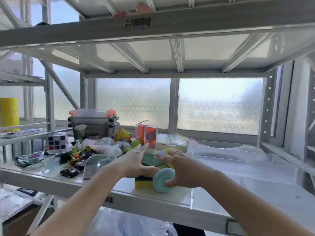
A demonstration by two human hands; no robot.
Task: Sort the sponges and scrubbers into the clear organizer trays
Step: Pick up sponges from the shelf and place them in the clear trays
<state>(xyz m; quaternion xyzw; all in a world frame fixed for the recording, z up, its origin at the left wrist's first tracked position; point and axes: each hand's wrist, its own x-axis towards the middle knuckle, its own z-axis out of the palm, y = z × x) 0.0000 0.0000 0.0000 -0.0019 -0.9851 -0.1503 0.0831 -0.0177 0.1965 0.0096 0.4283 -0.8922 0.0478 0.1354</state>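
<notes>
A pile of sponges sits at the front of the white shelf. A yellow sponge with a dark scouring side [143,183] lies lowest, with a round teal scrubber [162,180] leaning against it. Behind them a green scouring pad [150,159] rests on more yellow sponges. My left hand [134,160] hovers over the pile with fingers spread, holding nothing. My right hand [180,169] is curled around the teal scrubber's right side, thumb near its edge, fingers apart. Clear organizer trays [238,155] stand to the right on the shelf.
Left of the pile are small toy cars [75,169], a puzzle cube [58,140], plastic bags and stacked lidded boxes [93,120]. Two orange boxed items [148,135] stand behind the sponges. A shelf beam [153,26] hangs low overhead. A yellow roll [9,113] stands far left.
</notes>
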